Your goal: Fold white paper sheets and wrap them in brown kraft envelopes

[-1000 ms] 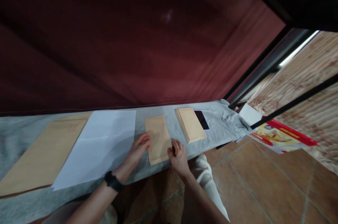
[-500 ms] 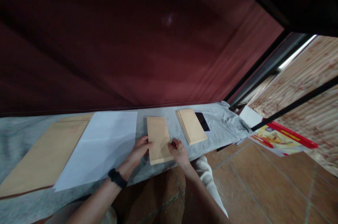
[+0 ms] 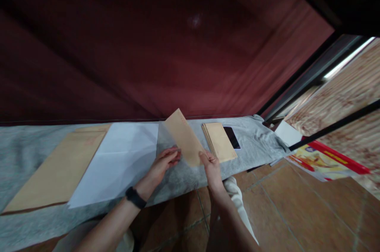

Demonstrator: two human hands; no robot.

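A brown paper envelope (image 3: 185, 137) is tilted and lifted off the grey cloth, its far end smeared by motion. My right hand (image 3: 211, 167) pinches its near right corner between thumb and fingers. Beside the envelope's left edge is my left hand (image 3: 168, 161), wearing a black wristband; its fingers stretch toward the paper, loosely apart, and do not grip it. To the right lies a fanned stack of similar envelopes (image 3: 221, 141), close to my right hand.
White paper sheets (image 3: 118, 157) and larger brown envelopes (image 3: 59, 168) cover the left of the cloth-covered surface (image 3: 252, 137). A dark phone (image 3: 231, 137) sits partly under the envelope stack. Behind rises a dark red panel (image 3: 166, 65). A red and yellow printed box (image 3: 329, 159) stands on the right.
My right hand has lifted and turned the envelope, swinging its far end left and its near end right. My left hand has come off its edge.
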